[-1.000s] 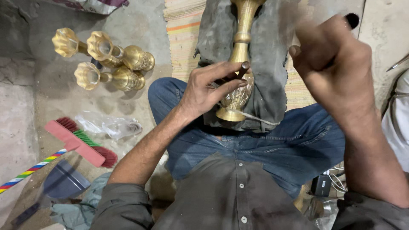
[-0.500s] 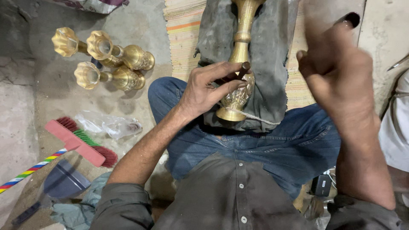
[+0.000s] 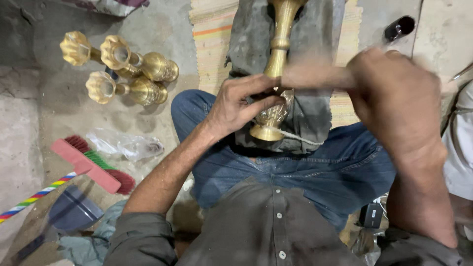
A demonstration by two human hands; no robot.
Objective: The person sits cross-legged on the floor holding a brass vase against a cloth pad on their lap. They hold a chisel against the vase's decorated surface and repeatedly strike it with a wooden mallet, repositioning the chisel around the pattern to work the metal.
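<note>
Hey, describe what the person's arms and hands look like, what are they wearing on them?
Both hands are bare, with no gloves, rings or watch in view. The left hand comes off a bare forearm, with a dark grey-olive shirt sleeve pushed up around the elbow. The right hand is blurred, its forearm bare as well, and a matching sleeve bunches near the bottom edge of the picture. The shirt has small pale buttons.

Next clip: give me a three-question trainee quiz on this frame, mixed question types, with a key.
1. True or false: the left hand grips the brass vase near its base.
2. How many other brass vases lie on the floor to the person's left? A) one B) three C) five
3. Fill in: the right hand holds a blurred ____-shaped tool.

Key: 1 true; 2 B; 3 stick.
</note>
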